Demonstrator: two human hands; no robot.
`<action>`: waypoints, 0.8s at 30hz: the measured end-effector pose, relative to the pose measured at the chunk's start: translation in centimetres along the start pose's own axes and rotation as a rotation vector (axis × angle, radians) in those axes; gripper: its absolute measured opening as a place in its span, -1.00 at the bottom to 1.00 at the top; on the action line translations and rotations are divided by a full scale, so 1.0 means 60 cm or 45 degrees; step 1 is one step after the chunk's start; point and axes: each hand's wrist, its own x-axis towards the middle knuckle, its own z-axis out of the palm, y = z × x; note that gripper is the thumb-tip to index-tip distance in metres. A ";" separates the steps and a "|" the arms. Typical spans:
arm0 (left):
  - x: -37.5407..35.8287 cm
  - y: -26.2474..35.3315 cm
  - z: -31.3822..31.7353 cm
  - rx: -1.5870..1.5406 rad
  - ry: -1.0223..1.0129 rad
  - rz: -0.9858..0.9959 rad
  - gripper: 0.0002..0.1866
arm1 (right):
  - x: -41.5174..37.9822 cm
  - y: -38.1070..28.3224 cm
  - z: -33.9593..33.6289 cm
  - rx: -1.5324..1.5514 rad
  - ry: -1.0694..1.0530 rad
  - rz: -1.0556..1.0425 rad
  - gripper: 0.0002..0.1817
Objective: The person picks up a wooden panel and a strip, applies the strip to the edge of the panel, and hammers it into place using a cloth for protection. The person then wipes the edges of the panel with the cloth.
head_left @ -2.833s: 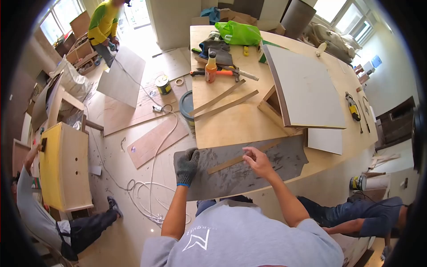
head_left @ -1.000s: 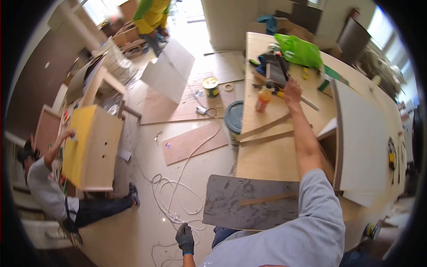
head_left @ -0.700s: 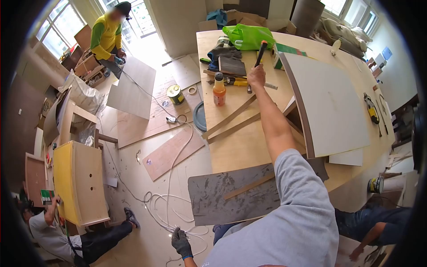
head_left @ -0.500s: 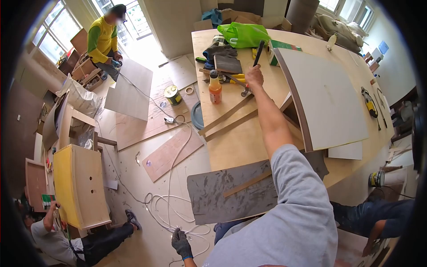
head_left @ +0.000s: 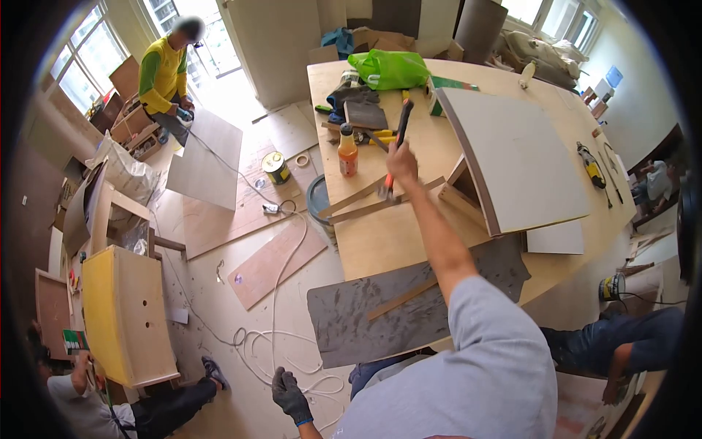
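My bare right hand [head_left: 402, 162] is wrapped round a hammer [head_left: 404, 123] with a black and red handle. The handle points up and away, and the metal head hangs below my fist, just above two thin wooden strips [head_left: 417, 200] on the worktable [head_left: 380, 249]. Left of the hammer stands an orange bottle [head_left: 347, 155]. Low in the view, my left hand [head_left: 291, 399] wears a dark glove, with its fingers curled together near a coiled white cable [head_left: 322, 382]. What those fingers hold, if anything, is too small to make out. A pale curved panel [head_left: 515, 161] rests right of my arm.
Pliers, gloves and a green bag [head_left: 391, 69] lie on the table's far side. A stained grey sheet [head_left: 344, 322] covers its near edge. A person in yellow [head_left: 162, 69] holds a tool by a board. Another sits beside a cabinet [head_left: 131, 314]; someone crouches right.
My right hand has drawn the hammer back towards me and to the left, and its head is now lower, by the strips. My left hand has shifted slightly left.
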 end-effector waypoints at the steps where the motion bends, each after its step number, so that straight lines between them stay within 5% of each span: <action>1: 0.006 0.036 0.014 -0.014 -0.028 0.049 -0.70 | -0.057 -0.003 -0.017 0.050 -0.027 -0.137 -0.55; 2: 0.015 0.066 0.030 -0.029 -0.107 0.156 -0.67 | -0.120 -0.011 -0.037 0.102 0.075 -0.375 -0.64; 6: 0.019 0.216 0.126 0.030 -0.616 0.640 -0.51 | -0.369 -0.067 -0.189 0.527 -0.315 -0.894 -0.88; 8: -0.014 0.311 0.180 0.138 -0.805 1.049 -0.30 | -0.439 -0.101 -0.277 0.553 -0.554 -1.048 -0.76; 10: -0.039 0.362 0.229 0.253 -0.786 1.508 -0.35 | -0.474 -0.105 -0.337 0.628 -0.608 -1.155 -0.69; 16: -0.096 0.400 0.313 0.255 -1.171 1.684 -0.61 | -0.532 -0.038 -0.462 0.673 -0.340 -1.088 -0.63; 20: -0.155 0.405 0.358 0.148 -1.244 1.837 -0.63 | -0.570 0.041 -0.527 0.831 -0.222 -0.794 -0.62; 22: -0.189 0.406 0.379 0.216 -1.209 1.870 -0.59 | -0.595 0.085 -0.565 1.140 -0.505 0.034 -0.62; 24: -0.234 0.418 0.392 0.324 -1.259 1.858 -0.58 | -0.603 0.149 -0.595 1.684 -0.719 0.550 -0.50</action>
